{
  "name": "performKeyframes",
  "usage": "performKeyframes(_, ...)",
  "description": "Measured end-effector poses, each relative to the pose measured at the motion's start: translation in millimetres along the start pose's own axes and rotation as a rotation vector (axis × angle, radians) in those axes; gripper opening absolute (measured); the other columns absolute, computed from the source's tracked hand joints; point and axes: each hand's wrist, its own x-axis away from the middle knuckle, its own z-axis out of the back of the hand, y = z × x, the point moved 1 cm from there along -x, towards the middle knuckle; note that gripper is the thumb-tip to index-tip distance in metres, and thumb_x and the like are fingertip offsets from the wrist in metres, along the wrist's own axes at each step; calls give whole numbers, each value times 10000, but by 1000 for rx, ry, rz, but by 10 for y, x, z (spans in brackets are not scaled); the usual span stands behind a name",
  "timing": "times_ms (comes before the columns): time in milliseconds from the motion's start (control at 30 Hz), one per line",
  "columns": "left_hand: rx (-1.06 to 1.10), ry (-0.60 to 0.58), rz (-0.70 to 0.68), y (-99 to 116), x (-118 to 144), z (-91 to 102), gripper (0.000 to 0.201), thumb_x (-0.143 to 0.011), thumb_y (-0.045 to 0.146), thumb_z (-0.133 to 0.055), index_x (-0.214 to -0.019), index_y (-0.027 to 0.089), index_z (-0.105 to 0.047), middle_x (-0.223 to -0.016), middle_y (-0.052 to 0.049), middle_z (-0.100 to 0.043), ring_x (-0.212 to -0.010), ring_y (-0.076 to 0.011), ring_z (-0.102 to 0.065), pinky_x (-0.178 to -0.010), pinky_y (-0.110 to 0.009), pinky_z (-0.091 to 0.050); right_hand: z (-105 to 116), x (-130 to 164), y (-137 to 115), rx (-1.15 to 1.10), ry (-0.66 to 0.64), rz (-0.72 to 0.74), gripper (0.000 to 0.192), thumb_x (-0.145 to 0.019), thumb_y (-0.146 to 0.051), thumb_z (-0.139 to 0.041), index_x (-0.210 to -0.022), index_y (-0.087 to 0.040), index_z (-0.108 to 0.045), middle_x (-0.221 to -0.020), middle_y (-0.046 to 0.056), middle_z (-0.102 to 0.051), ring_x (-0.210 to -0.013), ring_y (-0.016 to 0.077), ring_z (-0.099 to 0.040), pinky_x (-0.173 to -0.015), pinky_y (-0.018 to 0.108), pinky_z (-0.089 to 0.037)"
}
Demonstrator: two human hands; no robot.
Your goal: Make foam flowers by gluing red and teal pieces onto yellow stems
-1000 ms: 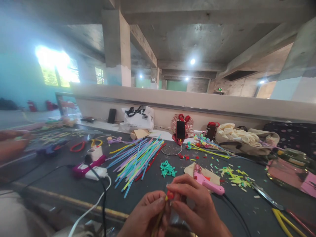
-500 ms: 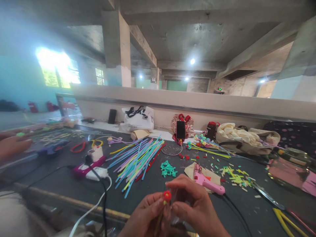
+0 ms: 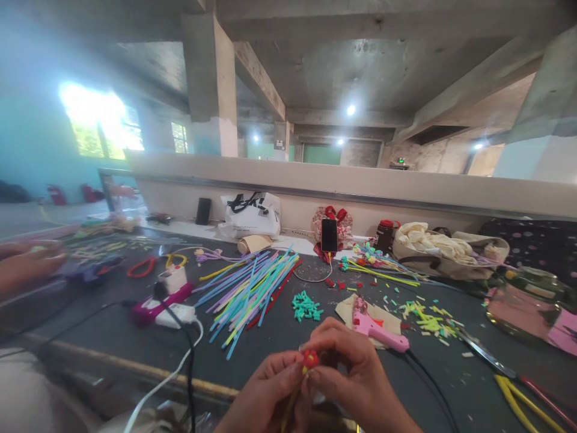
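Observation:
A small red piece [image 3: 310, 359] sits on the top end of a thin yellow stick [image 3: 288, 404], low in the middle of the view. My left hand [image 3: 268, 397] grips the stick just under the piece. My right hand [image 3: 356, 379] pinches the red piece from the right with thumb and fingers. Both hands hover over the near edge of the dark table [image 3: 112, 337]. Just beyond my right hand a pink glue gun [image 3: 378, 332] lies on a scrap of brown paper.
A fan of coloured sticks [image 3: 250, 288] lies mid-table, with a heap of teal bits [image 3: 305, 307] and scattered cut pieces [image 3: 428, 319]. A power strip [image 3: 174, 313] with cables is at left. Another person's hand [image 3: 27, 264] works at far left. Bags and a phone [image 3: 329, 235] line the back.
The red piece on the stick rose slightly half a second ago and has come back down a little. My right fingers have closed more tightly around it. The view shifted slightly.

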Motion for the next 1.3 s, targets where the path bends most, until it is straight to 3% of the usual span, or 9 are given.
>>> performKeyframes(167,-3,-15,3,2,-24,26,308,-662,381,-611,-539,100,-579,-310,8,-503,-242,-52,-416,-270,-130,-246,1,-10,4,9,-5,7,96,-672,-197,-623,-761,-176,-655,-688,11,-545,-596,103,-483,-510,205,-360)
performKeyframes(333,55,17,-31,19,-36,13,282,-645,367,-632,-523,123,-558,-330,28,-487,-236,-51,-413,-268,-134,-291,-2,-2,67,-13,-29,-74,368,-643,-318,-657,-996,-233,-593,-745,-2,-525,-591,101,-478,-506,203,-358)
performKeyframes(433,94,69,-61,50,-38,1,274,-660,370,-615,-538,132,-554,-357,37,-481,-229,-44,-394,-253,-135,-271,-19,-7,137,-39,-21,-125,263,-699,-349,-596,-934,-232,-614,-791,13,-550,-668,124,-500,-566,220,-377)
performKeyframes(600,107,261,-138,123,-32,-20,177,-679,286,-618,-597,133,-581,-433,41,-506,-352,-46,-465,-338,-127,-329,-70,12,288,-104,87,-275,240,-703,-378,-573,-844,-188,-612,-732,5,-555,-608,109,-480,-551,212,-371)
performKeyframes(700,106,394,-223,160,-26,-21,109,-669,239,-631,-638,135,-617,-593,2,-616,-537,-88,-565,-503,-165,-439,-106,53,349,-150,170,-399,248,-706,-383,-564,-809,-157,-574,-616,-29,-501,-489,71,-395,-447,175,-315)
performKeyframes(800,171,487,-248,162,-23,-21,100,-640,210,-657,-723,156,-647,-736,-8,-666,-657,-115,-600,-635,-202,-466,-167,75,326,-119,155,-427,217,-718,-367,-552,-741,-152,-559,-595,-31,-500,-494,77,-401,-444,173,-311)
performKeyframes(967,200,452,-175,125,-17,-41,184,-612,229,-675,-779,152,-658,-692,-29,-667,-611,-138,-605,-556,-214,-458,-321,28,216,-165,-15,-328,196,-748,-339,-522,-799,-160,-585,-708,-3,-552,-676,127,-483,-595,203,-373)
performKeyframes(1133,163,357,-172,169,-11,9,100,-642,169,-645,-736,140,-659,-640,-27,-649,-598,-125,-589,-563,-207,-437,-381,10,240,-200,15,-375,283,-754,-375,-505,-602,-138,-534,-540,-45,-396,-521,77,-370,-485,175,-301)
performKeyframes(1300,144,250,-183,197,-9,84,45,-645,121,-631,-688,118,-643,-654,-30,-627,-589,-109,-562,-575,-205,-412,-364,62,291,-277,-17,-467,355,-711,-455,-523,-542,-143,-508,-446,-64,-363,-420,53,-311,-415,174,-237)
